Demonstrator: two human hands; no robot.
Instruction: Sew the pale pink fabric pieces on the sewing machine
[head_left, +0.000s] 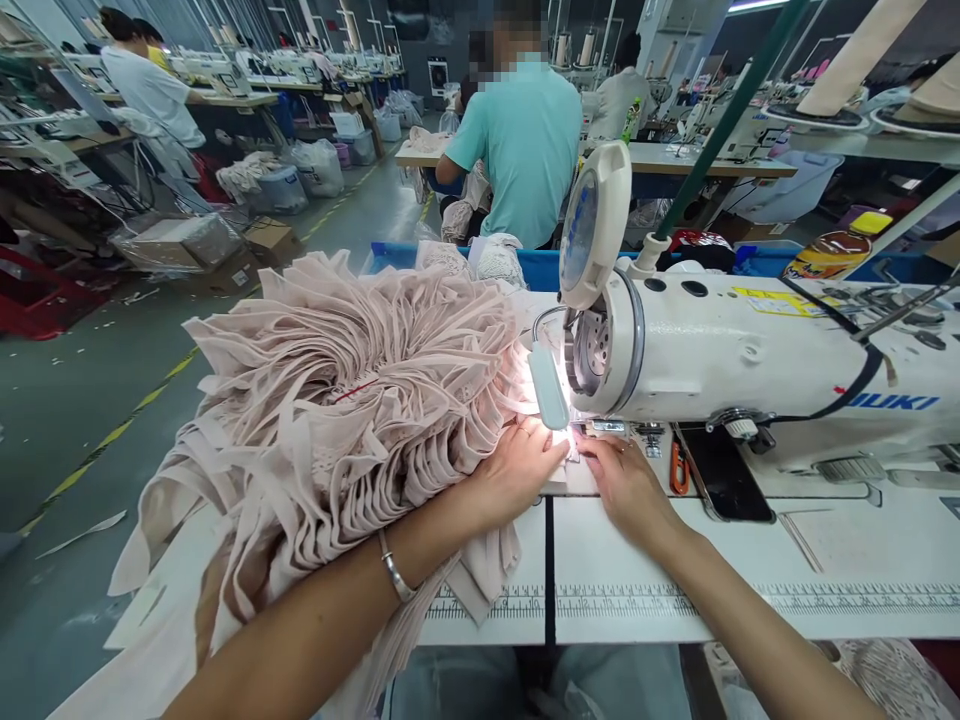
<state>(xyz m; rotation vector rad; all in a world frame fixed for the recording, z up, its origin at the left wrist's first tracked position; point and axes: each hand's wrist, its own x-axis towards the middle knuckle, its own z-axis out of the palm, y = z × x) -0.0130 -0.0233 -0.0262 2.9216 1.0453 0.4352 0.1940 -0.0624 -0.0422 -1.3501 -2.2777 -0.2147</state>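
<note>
A large gathered heap of pale pink fabric (405,350) lies on the left of the table, its strips hanging over the front edge. My left hand (521,465) is closed on the part of this fabric that runs under the sewing machine (675,340). My right hand (622,485) comes in from the other side, thumb and fingertips pinched together at the fabric's small lit end beside the presser foot. Glare from the lamp (550,385) and the fingers themselves hide the needle and the stitching spot. The machine's round end cover (596,225) stands swung up.
Right of my right hand lie an orange thread snipper (679,468) and a black phone (724,475). A ruler strip (630,600) runs along the table's front. An orange-labelled bottle (840,245) is behind the machine. A person in a teal shirt (525,150) sits ahead.
</note>
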